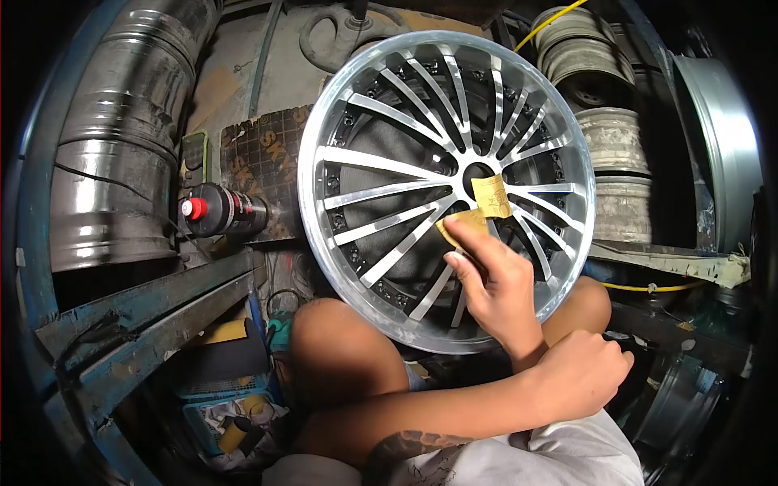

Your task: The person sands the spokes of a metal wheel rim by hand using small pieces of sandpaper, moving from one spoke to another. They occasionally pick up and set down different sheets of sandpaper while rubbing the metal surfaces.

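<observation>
A large multi-spoke alloy wheel (447,189), with bright polished spokes and a silver rim, leans tilted in front of my knees. My right hand (496,279) is closed on yellow sandpaper (463,223), pressing it with the fingertips by the lower edge of the hub. A flap of the paper with printing on its back (492,197) stands out beyond the fingers over the hub. My left forearm, tattooed near the elbow, crosses in front of my right wrist. At its end, my left hand (582,373) is curled into a fist near my right knee, with nothing sticking out of it.
Stacked metal wheels stand left (113,202) and right (612,170). A black bottle with a red cap (231,209) lies left of the wheel on a printed board (263,154). Blue metal frames (146,308) flank me, and a blue basket (198,421) holds scraps below left.
</observation>
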Tool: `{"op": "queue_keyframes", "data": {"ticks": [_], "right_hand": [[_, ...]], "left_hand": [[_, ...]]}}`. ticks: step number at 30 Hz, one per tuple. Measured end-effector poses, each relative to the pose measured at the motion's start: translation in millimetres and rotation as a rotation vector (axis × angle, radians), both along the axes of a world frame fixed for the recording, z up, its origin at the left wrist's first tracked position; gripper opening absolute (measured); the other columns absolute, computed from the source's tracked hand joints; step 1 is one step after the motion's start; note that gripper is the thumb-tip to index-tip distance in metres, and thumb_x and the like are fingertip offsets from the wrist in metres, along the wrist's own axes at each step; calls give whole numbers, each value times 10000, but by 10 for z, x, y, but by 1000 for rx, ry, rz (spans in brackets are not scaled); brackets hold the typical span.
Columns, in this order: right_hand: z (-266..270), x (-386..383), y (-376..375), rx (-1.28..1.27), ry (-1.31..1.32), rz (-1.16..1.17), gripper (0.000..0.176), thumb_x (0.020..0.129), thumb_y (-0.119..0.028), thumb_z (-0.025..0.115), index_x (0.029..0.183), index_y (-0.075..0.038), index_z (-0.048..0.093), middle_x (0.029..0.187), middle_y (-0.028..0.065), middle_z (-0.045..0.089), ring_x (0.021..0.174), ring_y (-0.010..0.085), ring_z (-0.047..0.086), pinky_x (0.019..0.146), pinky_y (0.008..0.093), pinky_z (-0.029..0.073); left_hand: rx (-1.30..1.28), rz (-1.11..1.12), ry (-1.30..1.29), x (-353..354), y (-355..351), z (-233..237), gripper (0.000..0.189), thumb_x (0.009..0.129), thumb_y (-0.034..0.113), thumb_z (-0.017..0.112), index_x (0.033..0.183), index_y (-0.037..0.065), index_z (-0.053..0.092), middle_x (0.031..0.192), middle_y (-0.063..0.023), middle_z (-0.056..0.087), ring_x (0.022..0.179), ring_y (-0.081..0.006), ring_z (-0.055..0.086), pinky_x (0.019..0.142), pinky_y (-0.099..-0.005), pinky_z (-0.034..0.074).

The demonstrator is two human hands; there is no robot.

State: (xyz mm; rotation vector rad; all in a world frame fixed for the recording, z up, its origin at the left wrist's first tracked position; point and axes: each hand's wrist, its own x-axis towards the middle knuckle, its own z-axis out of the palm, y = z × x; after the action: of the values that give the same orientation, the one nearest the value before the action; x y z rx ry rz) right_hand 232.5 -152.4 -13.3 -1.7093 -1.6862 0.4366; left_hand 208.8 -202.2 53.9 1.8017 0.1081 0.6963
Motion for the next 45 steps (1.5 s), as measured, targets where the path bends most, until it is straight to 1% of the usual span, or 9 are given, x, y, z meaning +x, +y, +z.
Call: {"op": "queue_keyframes", "data": {"ticks": [4,8,16,19,22,25,30,40,45], "right_hand": [[-145,84,-109,-249,315,-47,365,875,-3,766,1234,-66,744,933,104,748,739,173,679,683,291,535],[-278,87,-13,-201,369,200,266,897,-11,765,1158,7,715,1268,129,664,1135,194,636,952,307,504],[-334,-58,33,-570,1320,172,151,1064,-143,643,1143,-21,685,1086,81,726,1005,191,718,961,348,536],[-488,-70,5,-480,872,13,140,1029,-127,680,1128,-29,691,1037,93,727,939,231,740,859,365,569],[-308,-17,98,-232,-64,104,204,963,-104,727,1159,-52,706,1002,125,718,866,296,732,768,391,579],[-354,-36,171,-147,-73,119,306,902,-109,764,1203,-75,717,975,147,706,821,350,705,739,426,588],[-324,-111,349,-41,-508,214,276,869,-172,778,1140,-122,770,847,41,722,696,222,701,597,381,548],[-277,-114,353,-98,-341,202,137,916,-103,744,1052,-110,732,815,75,724,652,309,688,565,425,520],[-415,-91,302,-107,-430,226,277,857,-64,701,1121,-123,757,790,42,719,659,270,709,562,414,545]], "left_hand": [[28,49,-4,-9,53,1,182,842,148,745,923,-11,705,735,-156,696,671,-329,733,592,-436,574],[56,81,2,-3,83,-13,182,840,146,747,924,-12,711,731,-154,696,676,-324,735,591,-435,573],[65,60,17,-16,105,13,170,818,114,722,918,-22,706,722,-149,695,666,-318,735,585,-430,573],[74,62,16,-27,126,23,144,816,92,699,908,-20,701,715,-142,694,658,-311,734,573,-425,571],[99,79,24,-34,136,32,122,822,80,680,900,-11,698,704,-135,689,647,-300,731,559,-417,568],[119,93,29,-31,126,35,113,827,82,674,901,-1,699,699,-127,686,639,-286,729,550,-406,564],[127,111,1,-27,123,9,108,831,85,677,903,8,701,714,-114,691,639,-269,727,552,-385,558],[155,124,32,-30,115,15,116,810,86,698,904,19,706,700,-96,677,645,-250,725,552,-367,544],[163,118,50,-42,112,13,117,796,88,709,892,22,703,699,-99,682,630,-248,714,543,-365,533]]}}
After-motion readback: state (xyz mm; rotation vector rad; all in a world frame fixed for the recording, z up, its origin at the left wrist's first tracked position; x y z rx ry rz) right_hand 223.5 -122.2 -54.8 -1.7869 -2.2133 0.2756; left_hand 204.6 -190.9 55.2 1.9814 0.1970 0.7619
